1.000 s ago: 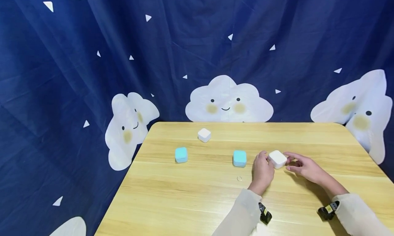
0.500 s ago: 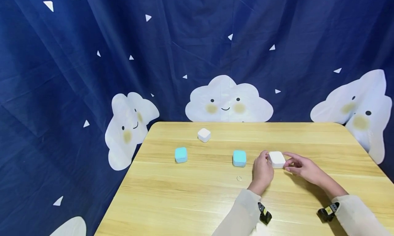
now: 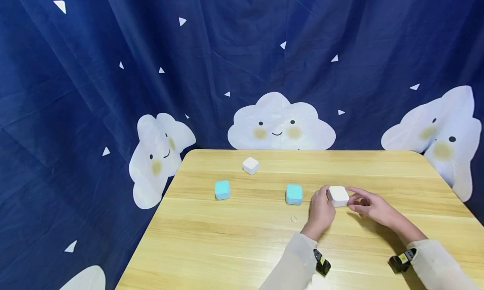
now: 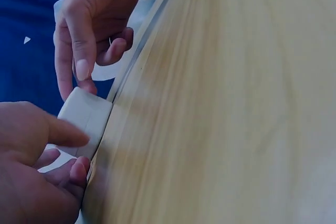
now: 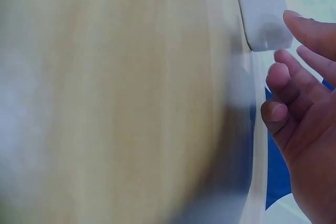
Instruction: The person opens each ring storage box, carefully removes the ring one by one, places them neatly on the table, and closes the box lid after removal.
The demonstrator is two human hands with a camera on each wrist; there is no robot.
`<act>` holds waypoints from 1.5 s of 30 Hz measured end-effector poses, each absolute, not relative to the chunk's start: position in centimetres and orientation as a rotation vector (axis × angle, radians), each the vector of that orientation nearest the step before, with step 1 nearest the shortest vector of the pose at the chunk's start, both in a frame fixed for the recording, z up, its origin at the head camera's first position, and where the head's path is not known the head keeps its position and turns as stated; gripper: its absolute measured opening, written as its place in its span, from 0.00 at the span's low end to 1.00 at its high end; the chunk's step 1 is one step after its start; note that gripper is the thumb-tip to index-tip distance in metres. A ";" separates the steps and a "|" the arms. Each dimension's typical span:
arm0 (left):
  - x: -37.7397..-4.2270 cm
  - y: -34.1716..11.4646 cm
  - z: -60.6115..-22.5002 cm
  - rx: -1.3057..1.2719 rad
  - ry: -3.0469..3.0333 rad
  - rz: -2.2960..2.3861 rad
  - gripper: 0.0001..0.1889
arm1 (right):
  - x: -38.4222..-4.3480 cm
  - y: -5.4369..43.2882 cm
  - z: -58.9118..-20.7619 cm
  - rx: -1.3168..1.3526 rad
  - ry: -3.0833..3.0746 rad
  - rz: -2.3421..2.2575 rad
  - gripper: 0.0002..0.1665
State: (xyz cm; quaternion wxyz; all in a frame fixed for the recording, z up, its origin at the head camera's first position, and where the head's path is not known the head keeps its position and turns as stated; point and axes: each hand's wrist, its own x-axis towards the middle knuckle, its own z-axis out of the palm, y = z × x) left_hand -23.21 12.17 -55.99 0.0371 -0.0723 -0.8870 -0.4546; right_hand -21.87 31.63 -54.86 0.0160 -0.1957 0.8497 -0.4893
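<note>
A white block [image 3: 338, 195] with rounded corners rests on the wooden table between both hands. My left hand [image 3: 320, 210] holds its left side; in the left wrist view the thumb lies along the block's near face [image 4: 90, 114] and the fingers curl beside it. On the opposite side, my right hand [image 3: 374, 208] has its fingertips right at the block, fingers loosely bent. From the right wrist, its thumb overlaps the block's edge [image 5: 262, 17] while the other fingers spread apart. Left of the hands stands a light-blue block [image 3: 294, 194].
Another light-blue block [image 3: 222, 190] sits at the left, and a second white block [image 3: 251, 166] lies near the back edge. A small thin ring [image 3: 293, 219] lies in front of the nearer blue block. Behind the table [image 3: 227, 239] hangs a dark-blue curtain [image 3: 211, 71] with clouds.
The white block between the hands has turned from a corner-on to a squarer position and shifted slightly left. The left hand has edged left with it; the other blocks have stayed.
</note>
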 end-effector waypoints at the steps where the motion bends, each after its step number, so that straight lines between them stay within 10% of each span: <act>1: -23.2 12.0 -56.0 -0.235 -2.726 -1.417 0.30 | -21.9 31.6 -54.8 -0.602 2.664 -1.516 0.33; 45: -24.3 12.7 -56.4 -0.314 -2.824 -1.147 0.37 | -24.2 30.4 -55.0 -0.404 2.592 -1.471 0.36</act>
